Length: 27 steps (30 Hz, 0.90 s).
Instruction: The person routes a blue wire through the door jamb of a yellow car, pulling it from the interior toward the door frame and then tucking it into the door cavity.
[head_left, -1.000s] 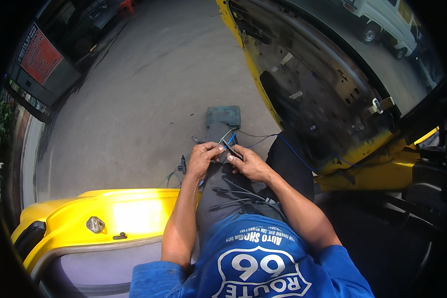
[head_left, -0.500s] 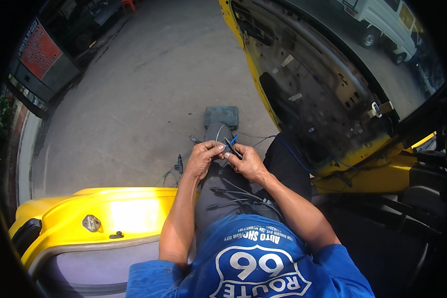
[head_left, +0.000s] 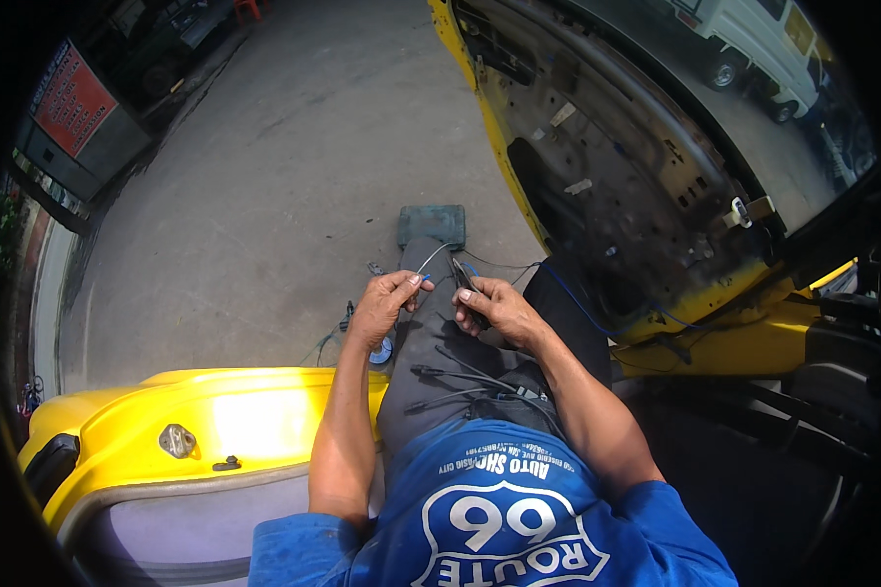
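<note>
My left hand is closed in a pinch over my thigh. Between thumb and fingers it grips a thin grey wire, with a small blue piece showing at the fingertips. A short gap to the right, my right hand is wrapped round dark-handled pliers, their jaws pointing up and away from me. A blue wire runs from behind the pliers toward the open door. Across my lap lie several black cables with connectors.
The stripped inner side of a yellow vehicle door stands at the right. A yellow body panel is at the near left. Past my knee, a teal case lies on the concrete. A white van is parked at the far right.
My hands have moved apart. The pliers have come away from the wire and blue piece, which stay in my left hand. A blue round thing now shows beside my left forearm.
</note>
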Available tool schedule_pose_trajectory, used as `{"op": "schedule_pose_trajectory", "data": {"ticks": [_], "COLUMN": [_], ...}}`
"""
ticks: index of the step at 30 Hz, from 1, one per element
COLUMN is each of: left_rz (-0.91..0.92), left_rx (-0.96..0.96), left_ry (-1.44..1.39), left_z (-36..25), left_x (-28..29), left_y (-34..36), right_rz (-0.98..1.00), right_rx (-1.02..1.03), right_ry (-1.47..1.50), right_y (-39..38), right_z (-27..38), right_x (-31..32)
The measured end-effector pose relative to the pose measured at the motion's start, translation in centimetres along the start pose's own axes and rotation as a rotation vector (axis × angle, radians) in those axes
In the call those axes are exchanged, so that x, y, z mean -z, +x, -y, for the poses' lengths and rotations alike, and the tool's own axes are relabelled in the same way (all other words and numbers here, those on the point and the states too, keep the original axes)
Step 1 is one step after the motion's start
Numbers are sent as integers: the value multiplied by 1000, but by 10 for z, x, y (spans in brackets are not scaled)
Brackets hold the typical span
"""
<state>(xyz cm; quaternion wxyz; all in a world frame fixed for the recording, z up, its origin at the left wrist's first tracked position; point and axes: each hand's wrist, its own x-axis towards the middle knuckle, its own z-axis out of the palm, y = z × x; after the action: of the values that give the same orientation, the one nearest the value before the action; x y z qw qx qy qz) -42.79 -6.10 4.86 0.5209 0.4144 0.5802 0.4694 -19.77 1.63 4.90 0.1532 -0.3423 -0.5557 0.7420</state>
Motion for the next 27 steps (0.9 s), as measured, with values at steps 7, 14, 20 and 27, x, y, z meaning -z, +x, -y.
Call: {"op": "schedule_pose_trajectory", "data": {"ticks": [7, 14, 20, 27], "left_rz": [117, 208, 195, 61], "left_rx": [30, 4, 75, 78], "left_ry": [48, 4, 102, -98], "left_z": [-5, 3, 2, 3], "left_x": [-2, 1, -5, -8], "left_y": [-3, 0, -1, -1], "right_rz": [-27, -92, -69, -153], "right_rx": [174, 215, 206, 395], "right_ry": [-643, -734, -866, -886], "right_y": [-1, -4, -5, -6], "right_z": [1, 4, 8, 2], "right_x": [-9, -17, -22, -22]}}
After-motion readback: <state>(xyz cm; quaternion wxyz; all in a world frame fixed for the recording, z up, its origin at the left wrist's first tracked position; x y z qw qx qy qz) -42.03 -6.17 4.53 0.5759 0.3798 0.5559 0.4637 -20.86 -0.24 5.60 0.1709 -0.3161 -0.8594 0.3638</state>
